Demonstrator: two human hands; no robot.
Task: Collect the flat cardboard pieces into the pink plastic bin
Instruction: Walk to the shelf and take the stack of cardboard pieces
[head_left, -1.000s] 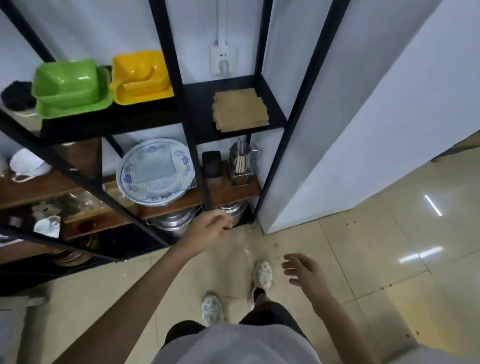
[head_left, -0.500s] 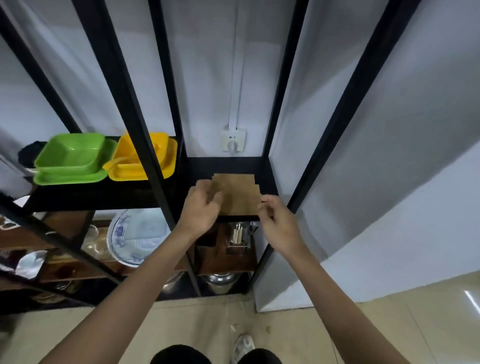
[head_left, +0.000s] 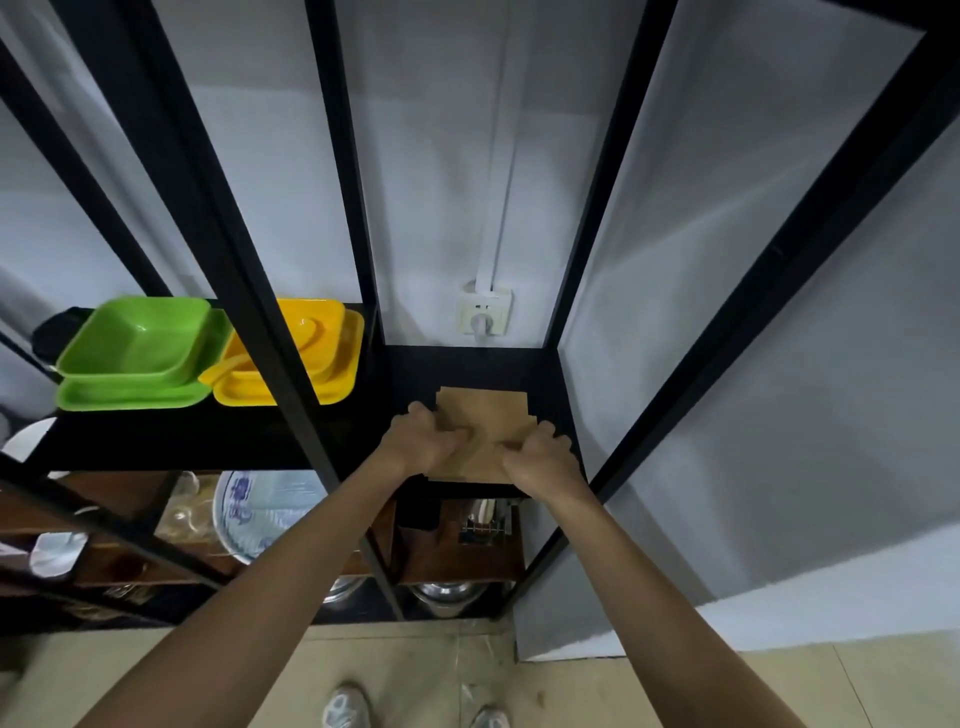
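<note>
A stack of flat brown cardboard pieces (head_left: 485, 423) lies on the black upper shelf (head_left: 550, 384) of a metal rack, right of the middle post. My left hand (head_left: 423, 441) grips the stack's left front edge, fingers curled onto it. My right hand (head_left: 540, 457) holds the right front corner, thumb on top. Both hands cover the stack's near part. No pink plastic bin is in view.
A green dish set (head_left: 137, 353) and a yellow one (head_left: 306, 364) sit on the same shelf to the left. A black post (head_left: 291, 374) crosses in front. Below are a blue-and-white plate (head_left: 244, 512), a metal holder (head_left: 485, 522) and pots. A wall socket (head_left: 484, 312) is behind.
Both hands rose from near the floor to the shelf and closed on the cardboard stack. The view tilted upward and came closer to the rack.
</note>
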